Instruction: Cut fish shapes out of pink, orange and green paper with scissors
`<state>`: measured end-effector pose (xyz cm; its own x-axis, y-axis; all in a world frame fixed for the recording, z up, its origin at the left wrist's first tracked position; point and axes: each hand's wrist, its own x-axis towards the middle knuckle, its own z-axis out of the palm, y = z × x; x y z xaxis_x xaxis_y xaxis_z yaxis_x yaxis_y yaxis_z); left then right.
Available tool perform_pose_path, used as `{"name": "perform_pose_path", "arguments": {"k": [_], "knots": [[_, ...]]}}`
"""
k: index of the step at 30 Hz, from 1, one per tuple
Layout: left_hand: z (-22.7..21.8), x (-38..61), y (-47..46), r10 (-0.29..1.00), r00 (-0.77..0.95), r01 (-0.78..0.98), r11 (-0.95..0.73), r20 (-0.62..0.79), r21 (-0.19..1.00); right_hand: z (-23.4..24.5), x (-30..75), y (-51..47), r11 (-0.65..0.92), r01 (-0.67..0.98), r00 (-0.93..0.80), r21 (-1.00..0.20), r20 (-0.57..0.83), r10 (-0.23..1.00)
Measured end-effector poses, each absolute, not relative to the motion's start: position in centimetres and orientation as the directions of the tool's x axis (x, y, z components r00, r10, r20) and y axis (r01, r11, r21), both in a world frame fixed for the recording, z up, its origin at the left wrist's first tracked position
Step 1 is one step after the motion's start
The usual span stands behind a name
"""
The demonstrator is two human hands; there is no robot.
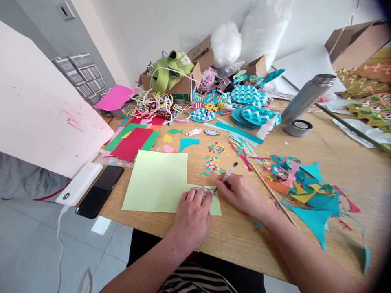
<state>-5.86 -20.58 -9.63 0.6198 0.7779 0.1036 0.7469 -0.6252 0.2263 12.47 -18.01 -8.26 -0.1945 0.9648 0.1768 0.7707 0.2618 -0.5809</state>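
A light green sheet of paper [154,181], with its upper right corner cut away, lies near the table's front edge. My left hand [192,215] rests on its lower right part, fingers laid out and pressing down a small grey-and-white paper cutout [198,190]. The fingers partly cover that cutout, so its full outline is hidden. Pinched in my right hand [236,191] is a pen [229,171] with a dark end, its tip touching beside the cutout's right edge. Behind the sheet lie fish cutouts: green [175,131], yellow [168,138] and pink [168,149].
Coloured paper scraps [305,187] and a thin wooden stick [273,195] lie right of my right hand. A phone [100,191] and white power bank [80,184] sit at left. Farther back stand a steel flask [308,97], glue bottle [266,128] and wavy blue paper discs [255,116].
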Motion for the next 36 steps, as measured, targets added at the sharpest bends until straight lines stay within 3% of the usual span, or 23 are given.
{"name": "perform_pose_path", "arguments": {"k": [36], "knots": [[-9.85, -5.82, -20.56, 0.774, 0.621, 0.753, -0.633, 0.123, 0.178, -8.19, 12.68, -18.25, 0.304, 0.748, -0.256, -0.59, 0.166, 0.952]]}}
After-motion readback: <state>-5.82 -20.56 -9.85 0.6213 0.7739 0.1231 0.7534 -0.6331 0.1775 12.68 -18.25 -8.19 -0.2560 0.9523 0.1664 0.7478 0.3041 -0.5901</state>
